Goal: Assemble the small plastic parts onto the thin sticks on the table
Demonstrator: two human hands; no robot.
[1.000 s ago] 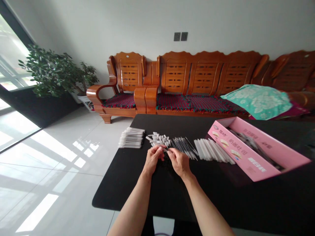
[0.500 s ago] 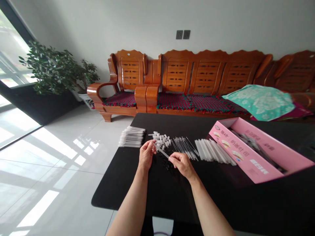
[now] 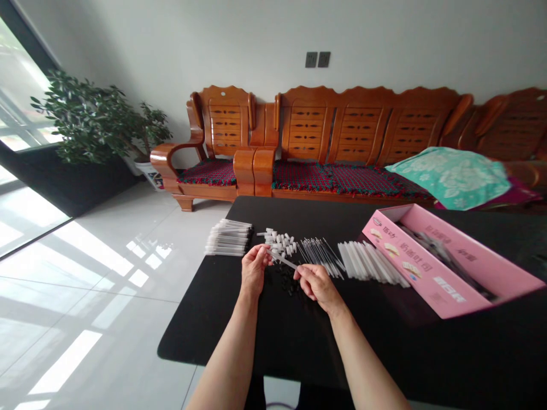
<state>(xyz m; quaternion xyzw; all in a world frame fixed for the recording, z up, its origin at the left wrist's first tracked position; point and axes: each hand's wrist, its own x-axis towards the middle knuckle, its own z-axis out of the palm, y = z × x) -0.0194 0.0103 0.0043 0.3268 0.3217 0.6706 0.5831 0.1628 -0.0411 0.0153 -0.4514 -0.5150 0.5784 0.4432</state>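
A translucent white pen barrel [image 3: 285, 261] spans the gap between my hands, tilted down toward the right. My left hand [image 3: 255, 267] pinches its left end; my right hand [image 3: 317, 286] grips the right end with fingers curled. Just beyond lie small white plugs [image 3: 280, 242] in a loose heap. Small black pieces [image 3: 290, 283] are scattered below the barrel, partly hidden by my right hand. Thin pen refills [image 3: 321, 254] lie behind my right hand, and a row of white barrels [image 3: 370, 262] is to their right. Left of the plugs, white pens with black ends [image 3: 229, 238] are stacked.
A pink cardboard box [image 3: 427, 273] holding dark items stands on the right of the black table [image 3: 205, 319]. Behind the table is a wooden sofa [image 3: 307, 131] with a teal pillow [image 3: 457, 176]. A potted plant [image 3: 98, 125] stands at the left by the window.
My right hand has shifted slightly right, its fingers curling more around the barrel's end. My left hand stays nearly in place, and the laid-out parts look the same.
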